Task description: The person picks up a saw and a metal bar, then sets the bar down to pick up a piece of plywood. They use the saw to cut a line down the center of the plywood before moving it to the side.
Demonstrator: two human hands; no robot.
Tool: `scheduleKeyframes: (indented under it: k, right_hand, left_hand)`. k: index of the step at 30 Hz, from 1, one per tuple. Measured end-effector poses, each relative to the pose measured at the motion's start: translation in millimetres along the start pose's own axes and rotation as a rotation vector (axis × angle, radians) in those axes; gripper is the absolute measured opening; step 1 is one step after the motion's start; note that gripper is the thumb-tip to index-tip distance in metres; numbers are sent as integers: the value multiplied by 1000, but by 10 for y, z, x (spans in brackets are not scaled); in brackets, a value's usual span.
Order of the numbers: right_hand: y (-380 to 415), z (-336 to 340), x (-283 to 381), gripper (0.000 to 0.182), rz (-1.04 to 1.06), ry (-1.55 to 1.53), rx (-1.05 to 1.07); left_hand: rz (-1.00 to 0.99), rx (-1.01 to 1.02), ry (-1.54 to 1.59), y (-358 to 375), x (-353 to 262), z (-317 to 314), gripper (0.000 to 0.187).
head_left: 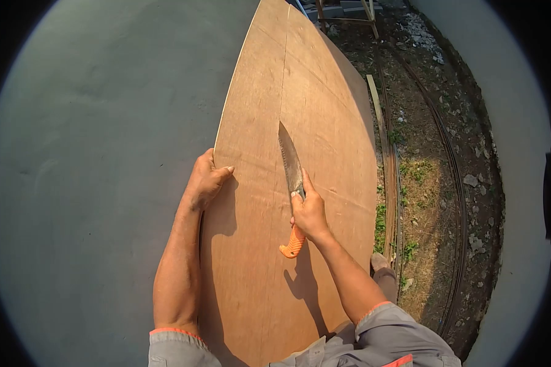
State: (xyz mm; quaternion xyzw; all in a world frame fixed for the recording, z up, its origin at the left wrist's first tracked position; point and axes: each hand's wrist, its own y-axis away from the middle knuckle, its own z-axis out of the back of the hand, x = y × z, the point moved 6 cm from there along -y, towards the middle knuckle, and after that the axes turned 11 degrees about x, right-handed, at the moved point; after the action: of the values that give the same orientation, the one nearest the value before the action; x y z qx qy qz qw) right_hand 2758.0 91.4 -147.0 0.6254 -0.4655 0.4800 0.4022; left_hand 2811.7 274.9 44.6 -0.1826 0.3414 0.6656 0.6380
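A large sheet of plywood [251, 244] stretches away from my body, with a thin dark line or cut running lengthwise from its far edge to the saw's tip. My left hand [208, 178] grips the sheet's left edge, thumb on top and fingers hidden beneath. In my right hand [310, 211] is a hand saw [290, 156] with an orange handle, the fingers wrapped round it where the blade meets the grip. The toothed blade points away from me, its tip at the near end of the line.
A smooth grey wall [104, 153] borders the sheet on the left. To the right lie long rods [450, 153], a wooden strip [376, 101], rubble and grass on the ground. A wooden frame [349, 18] stands at the far end. My shoe [379, 262] shows beside the sheet.
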Motion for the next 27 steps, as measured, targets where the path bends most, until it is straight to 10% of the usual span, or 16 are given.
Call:
scheduleKeyframes:
  k: [3,9,16,21,27]
  right_hand:
    - [-661,-33,-50,68,-21,93,-43]
    - [879,-122,-156,71,21,1,-67]
    - [-564,-139,-81,69,33,9,-69]
    - [832,-137,-228,72,163,-20,-101]
    - [-312,-78,110,71,-76,-171,-2]
  left_hand:
    - [24,10,-58,-24,-80,16,41]
    - [84,49,103,-14,6,-9,40]
    - [75,46,35,-28,-56,28,41]
    - [114,49,68,29,0,-12,42]
    - [30,-3,39,-17,-31,28,40]
